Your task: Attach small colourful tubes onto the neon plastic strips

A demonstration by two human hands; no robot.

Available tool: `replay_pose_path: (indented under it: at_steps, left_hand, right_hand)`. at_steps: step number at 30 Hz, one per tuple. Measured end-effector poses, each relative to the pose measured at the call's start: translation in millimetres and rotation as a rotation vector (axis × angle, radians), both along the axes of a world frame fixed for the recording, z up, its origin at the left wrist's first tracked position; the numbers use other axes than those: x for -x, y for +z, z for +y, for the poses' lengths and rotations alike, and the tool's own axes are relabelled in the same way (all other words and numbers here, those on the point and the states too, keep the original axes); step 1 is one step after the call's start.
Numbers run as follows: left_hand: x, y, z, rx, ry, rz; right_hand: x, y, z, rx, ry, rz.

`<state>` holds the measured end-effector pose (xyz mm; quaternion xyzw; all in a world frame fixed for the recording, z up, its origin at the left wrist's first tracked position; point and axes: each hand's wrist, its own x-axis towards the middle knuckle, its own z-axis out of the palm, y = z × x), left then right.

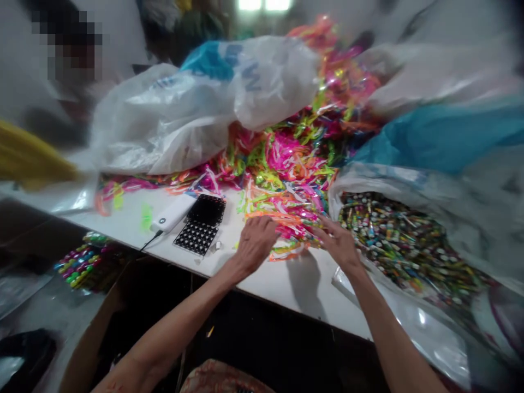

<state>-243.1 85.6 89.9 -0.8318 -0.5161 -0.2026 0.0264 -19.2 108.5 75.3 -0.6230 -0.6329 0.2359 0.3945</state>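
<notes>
Both my hands reach over the white table (282,281) into the near edge of a heap of bright pink, green and orange plastic strips (286,164). My left hand (254,244) lies knuckles up, its fingers curled down onto the strips. My right hand (338,242) sits just to its right, fingers bent and pinching at the strips. What either hand actually holds is hidden under the fingers. The picture is smeared by motion.
A black perforated tray (201,224) and a white power bank (172,213) with a cable lie left of my hands. An open clear bag of small colourful pieces (405,245) sits at the right. White and blue plastic bags (196,109) are piled behind. A person is at far left.
</notes>
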Motion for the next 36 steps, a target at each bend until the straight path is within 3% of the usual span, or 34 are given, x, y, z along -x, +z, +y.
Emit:
replay_pose_path:
  at_steps: [4, 6, 9, 12, 15, 20, 24, 27, 30, 32, 34, 36]
  left_hand:
    - [10.5, -31.5, 14.9, 0.278, 0.049, 0.164]
    - [9.4, -46.7, 24.5, 0.289, 0.053, 0.186]
    - [4.6, -58.8, 38.4, 0.302, 0.044, 0.178]
    - [2.2, -60.8, 41.9, 0.298, -0.009, 0.123]
    - [2.0, -61.7, 35.4, 0.286, -0.039, 0.054]
    - [7.9, -57.7, 23.8, 0.253, -0.061, -0.044]
    - [14.9, -33.5, 15.3, 0.171, -0.042, -0.16]
    - [11.3, -15.2, 7.2, 0.234, -0.055, -0.377]
    - [-3.7, -8.3, -3.6, 0.59, -0.119, -0.762]
    - [-16.8, -9.8, -11.9, 0.875, -0.197, -1.002]
    - [-28.1, -13.3, -19.9, 1.075, -0.303, -1.147]
    - [-34.2, -16.0, -26.2, 1.183, -0.401, -1.194]
  right_hand:
    - [-6.0, -14.5, -10.0, -0.065, -0.032, -0.16]
    - [-12.4, -22.1, -27.3, -0.008, -0.011, -0.199]
    - [-40.2, -24.9, -45.9, 0.097, -0.102, -0.463]
    - [-83.6, -15.8, -47.5, 0.167, -0.229, -0.646]
    - [-115.9, -12.9, -30.6, 0.216, -0.27, -0.703]
    - [-120.1, -27.6, 5.4, 0.289, -0.272, -0.761]
    - [-115.1, -24.3, 16.1, 0.347, -0.292, -0.783]
    - [-103.3, -9.5, 8.3, 0.296, -0.326, -0.533]
    - [-67.4, 7.8, -17.1, 0.239, -0.253, -0.059]
    - [-33.5, 17.2, -39.3, 0.293, -0.09, 0.42]
    - [-1.8, 23.8, -59.1, 0.416, 0.019, 0.718]
    - [19.7, 27.3, -72.4, 0.439, 0.053, 0.891]
